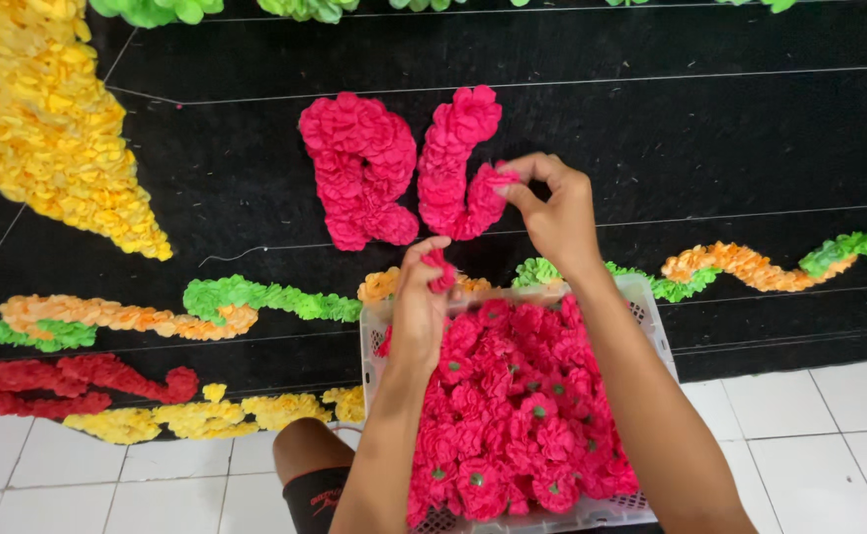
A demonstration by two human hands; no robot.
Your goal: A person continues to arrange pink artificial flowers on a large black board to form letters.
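Hands work over a white plastic basket point(651, 307) heaped with pink-red paper flowers point(518, 415), many showing a small green centre. The basket sits near the person, on the white tiled floor point(819, 445), with its far edge against a black board point(710, 148) that lies flat beyond it.

The right hand point(552, 213) reaches to the far side, over the board, its grip pinched together on a pink-red paper flower point(505, 178) that touches the right-hand edge of a flower shape point(458, 163) built from the same blooms. Just left of that shape stands a second pink-red flower shape point(359, 168), thicker and rounded; the two lie close together but do not seem to touch, though the gap is narrow and hard to judge.

The left hand point(419, 316) hovers above the far left corner of the basket, fingers closed on another pink-red flower point(440, 269) held at the fingertips.

Around them the board carries other paper-flower work: a large yellow triangle point(48, 129) at the far left, a wavy band of orange and green flowers point(196, 307) running left to right behind the hands and on to the right edge, a dark red curl point(68, 381) at the near left, and a yellow strip point(196, 415) just below it. Green flowers point(157, 10) line the far edge. The person's knee point(310, 455) shows just left of the basket, with dark shorts below it.
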